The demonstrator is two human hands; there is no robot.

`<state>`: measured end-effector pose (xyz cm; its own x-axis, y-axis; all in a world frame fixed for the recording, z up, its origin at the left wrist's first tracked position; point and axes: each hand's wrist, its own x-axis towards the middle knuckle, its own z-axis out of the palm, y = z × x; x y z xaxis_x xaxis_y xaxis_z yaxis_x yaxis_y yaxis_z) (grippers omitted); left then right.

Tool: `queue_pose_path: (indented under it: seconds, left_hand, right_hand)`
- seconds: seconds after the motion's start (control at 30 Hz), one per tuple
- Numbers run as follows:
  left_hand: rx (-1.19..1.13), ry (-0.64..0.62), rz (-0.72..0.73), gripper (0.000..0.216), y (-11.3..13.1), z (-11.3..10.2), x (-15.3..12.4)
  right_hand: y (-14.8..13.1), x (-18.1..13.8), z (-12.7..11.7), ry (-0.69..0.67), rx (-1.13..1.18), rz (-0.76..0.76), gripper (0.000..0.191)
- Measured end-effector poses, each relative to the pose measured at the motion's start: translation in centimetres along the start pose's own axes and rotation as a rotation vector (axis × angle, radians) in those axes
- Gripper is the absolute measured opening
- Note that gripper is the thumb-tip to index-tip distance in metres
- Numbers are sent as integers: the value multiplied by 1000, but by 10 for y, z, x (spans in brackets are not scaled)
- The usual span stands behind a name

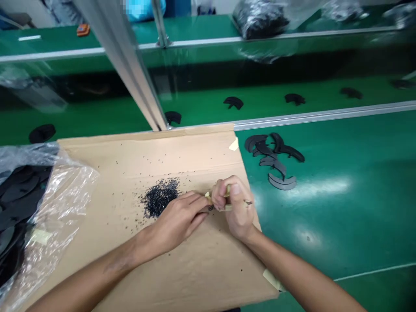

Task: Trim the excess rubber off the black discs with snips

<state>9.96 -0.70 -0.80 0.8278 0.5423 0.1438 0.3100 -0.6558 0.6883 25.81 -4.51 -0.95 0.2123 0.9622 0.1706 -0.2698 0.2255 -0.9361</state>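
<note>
My right hand [238, 208] is closed round a hand tool with pale yellow handles [228, 190]; most of it is hidden in the fist, so its exact kind does not show. Against it lies my left hand [182, 214], palm down, its fingers pressed together at the tool's front end. A small dark piece [211, 208] shows just under the left fingertips, mostly covered. Just beyond my left hand, a heap of tiny black bits [160, 197] lies on the cardboard sheet [201, 268], with stray bits scattered round it.
Several curved black parts [282, 182] lie on the green table [325, 208] to the right. A clear plastic bag [71, 190] holding flat black parts is at the left. A metal post [130, 65] rises behind the cardboard. More curved parts [234, 102] sit spaced along a green strip beyond the rail.
</note>
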Motion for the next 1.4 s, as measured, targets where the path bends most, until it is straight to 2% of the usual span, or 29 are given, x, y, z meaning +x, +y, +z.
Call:
queue_pose_path:
  seconds: [0.07,0.13,0.2,0.27,0.4,0.5,0.63,0.73,0.8,0.9,1.03,1.1,1.27,1.4]
  left_hand:
    - [14,14,-14,15,2,-19,6]
    - [78,117,-18,11,3,-37,22]
    - [142,199,4,13,2,-50,50]
    - [171,183,41,19,1,-53,86]
    - [162,2,129,25,-6,-33,167]
    - [136,-24,165,14,-10,-9,213]
    - [87,-28,154,14,-14,19,245]
    - [6,-1,121,12,-14,26,252]
    - [-69,50,90,10,-14,19,248]
    - [-224,125,16,13,-15,-6,226]
    - [-811,118,-219,29,-15,-49,166]
    - [-954,167,-300,34,-16,-63,132]
    - [-988,319,-461,34,-17,-72,52]
    - [-1028,298,-517,36,-9,-65,6]
  right_hand:
    - [-1,-1,-1,-4,-12,-5,39]
    - [-3,-2,-2,-11,-21,-10,40]
    - [-3,-4,-3,-16,-27,-13,41]
    - [-3,-6,-3,-24,-29,-15,41]
    - [-1,-5,-7,-56,-43,-28,43]
    - [-1,-3,-10,-76,-61,-49,44]
    - [-4,-5,-11,-74,-83,-47,45]
    - [-5,-8,-11,-64,-90,-30,45]
    - [-5,-9,-11,-62,-92,-21,44]
    - [-5,-8,-12,-67,-93,-22,44]
    - [-7,-6,-11,-75,-61,-52,41]
    - [-8,-3,-11,-88,-36,-69,38]
    - [-5,2,-7,-83,-17,-81,39]
    - [-1,2,-4,-60,-2,-91,39]
